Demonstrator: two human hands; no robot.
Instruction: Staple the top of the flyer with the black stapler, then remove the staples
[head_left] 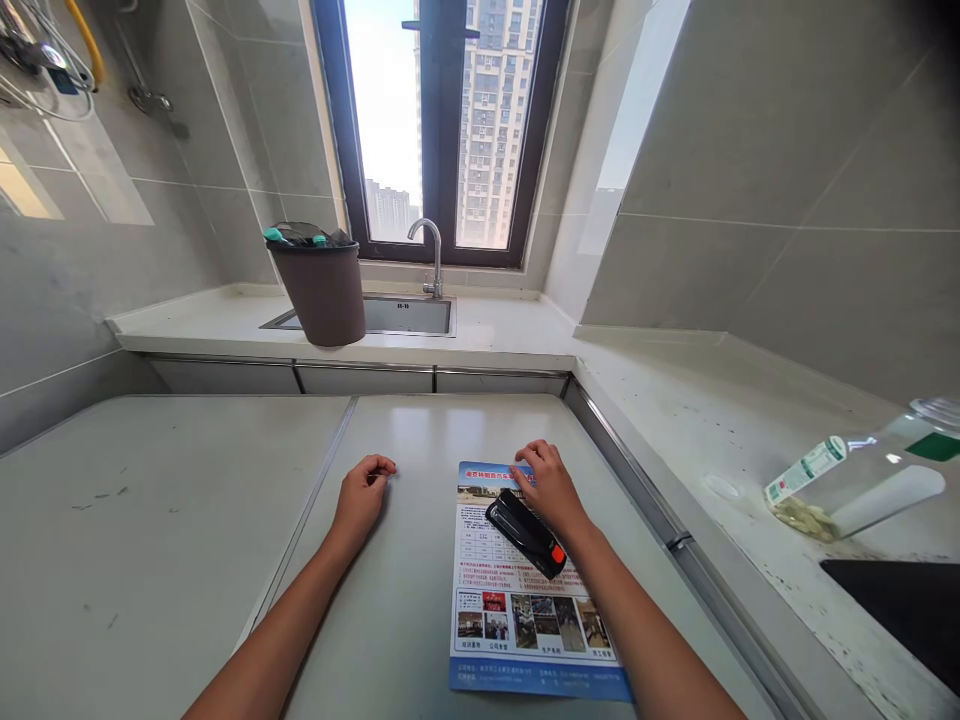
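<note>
A printed flyer (517, 610) with a blue border and small photos lies on the grey table (187, 520) in front of me. A black stapler (526, 534) with an orange end rests across the flyer's upper half. My right hand (550, 485) lies on the flyer's top edge beside the stapler, fingers curled and pressing the paper. My left hand (365, 495) rests on the bare table left of the flyer, fingers loosely curled under, holding nothing.
A white counter (495, 335) runs along the back and right, with a steel sink (401, 315) and tap (431, 255) under a window. A brown bin (321, 285) stands at the sink's left. A clear glass jar (862, 480) sits on the right counter, near a black hob (907, 600).
</note>
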